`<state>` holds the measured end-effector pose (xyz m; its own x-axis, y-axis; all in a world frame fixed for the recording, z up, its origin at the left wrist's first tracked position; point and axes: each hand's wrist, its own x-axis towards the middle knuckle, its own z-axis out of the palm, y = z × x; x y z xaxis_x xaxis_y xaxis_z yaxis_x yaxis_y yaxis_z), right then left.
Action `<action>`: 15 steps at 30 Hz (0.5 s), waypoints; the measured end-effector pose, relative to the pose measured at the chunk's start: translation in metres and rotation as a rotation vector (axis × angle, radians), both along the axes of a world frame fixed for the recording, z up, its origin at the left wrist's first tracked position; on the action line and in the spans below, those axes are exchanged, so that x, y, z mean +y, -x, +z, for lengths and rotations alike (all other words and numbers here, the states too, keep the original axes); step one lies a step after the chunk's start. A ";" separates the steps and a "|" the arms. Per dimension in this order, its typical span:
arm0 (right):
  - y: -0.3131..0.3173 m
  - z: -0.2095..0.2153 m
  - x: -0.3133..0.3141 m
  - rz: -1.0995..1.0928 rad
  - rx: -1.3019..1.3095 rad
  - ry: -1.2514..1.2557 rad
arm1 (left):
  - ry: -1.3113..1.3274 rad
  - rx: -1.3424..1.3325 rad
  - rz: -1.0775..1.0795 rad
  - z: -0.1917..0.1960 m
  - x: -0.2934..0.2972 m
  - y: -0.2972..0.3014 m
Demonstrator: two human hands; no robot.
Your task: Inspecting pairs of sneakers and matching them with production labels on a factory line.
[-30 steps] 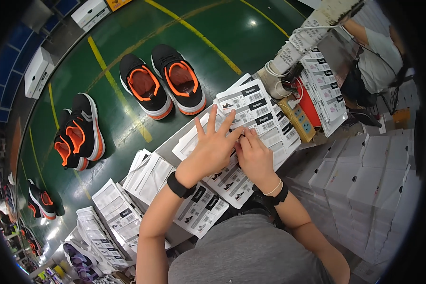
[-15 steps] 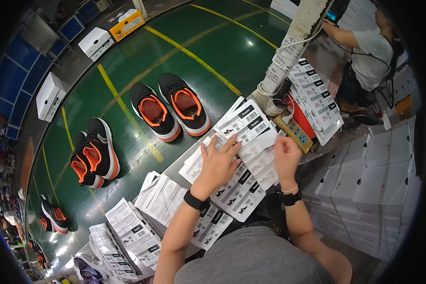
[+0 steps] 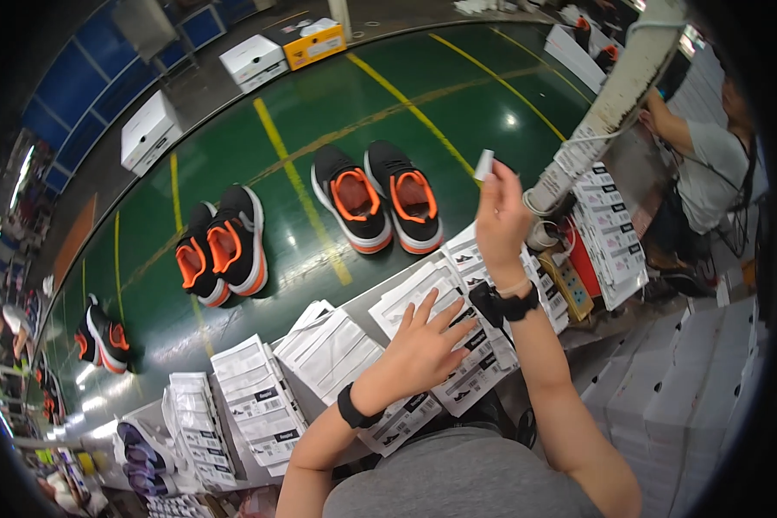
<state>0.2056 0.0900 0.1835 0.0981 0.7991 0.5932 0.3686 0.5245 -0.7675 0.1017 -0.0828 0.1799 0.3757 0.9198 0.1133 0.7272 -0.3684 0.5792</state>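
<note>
While pinched shut: white label (image 3: 484, 164).

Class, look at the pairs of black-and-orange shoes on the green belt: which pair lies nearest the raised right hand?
The pair just left of the right hand; the other pairs lie farther left along the belt.

Head-worn fisheye, steeply downward, close
</note>
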 end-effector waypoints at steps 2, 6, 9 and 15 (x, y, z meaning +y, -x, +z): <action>0.037 -0.017 0.023 0.052 -0.377 -0.280 | -0.027 0.018 0.068 0.005 -0.014 0.025; 0.064 -0.058 0.029 0.217 -0.800 -0.381 | -0.085 0.182 0.263 0.002 -0.035 0.101; 0.054 -0.039 0.004 0.356 -0.757 -0.176 | -0.224 0.354 0.728 -0.013 -0.046 0.192; -0.001 -0.011 -0.052 0.507 -0.538 -0.088 | 0.286 0.570 0.884 -0.010 -0.011 0.292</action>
<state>0.2066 0.0381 0.1725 -0.5923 0.6164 0.5189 0.3780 0.7813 -0.4967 -0.1904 -0.0942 0.1700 -0.5020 0.8551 -0.1293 0.8575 0.5116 0.0537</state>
